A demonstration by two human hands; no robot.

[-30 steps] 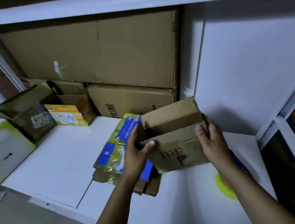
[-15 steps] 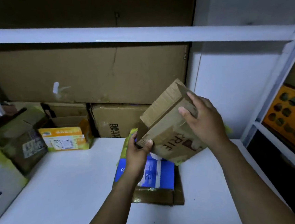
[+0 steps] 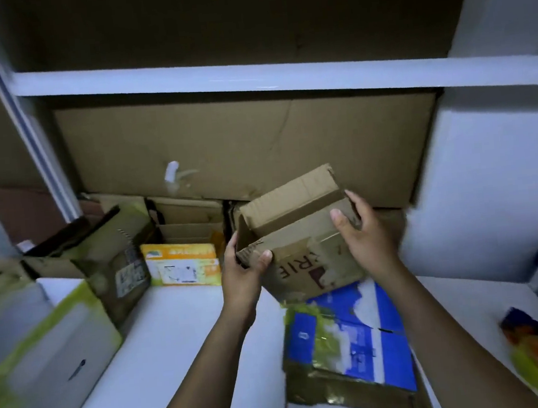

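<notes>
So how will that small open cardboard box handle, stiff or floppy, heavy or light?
Probably light: the cardboard box is held tilted by the left hand and right hand at its edges. Likely flexes somewhat: flaps open, cardboard creased.

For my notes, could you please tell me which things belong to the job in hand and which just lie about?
In hand: small cardboard box, gripped by left hand and right hand.
Lying about: flattened blue carton, yellow box, large carton at the back.

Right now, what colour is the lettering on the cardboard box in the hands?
Dark red lettering on the brown box; head view.
</notes>
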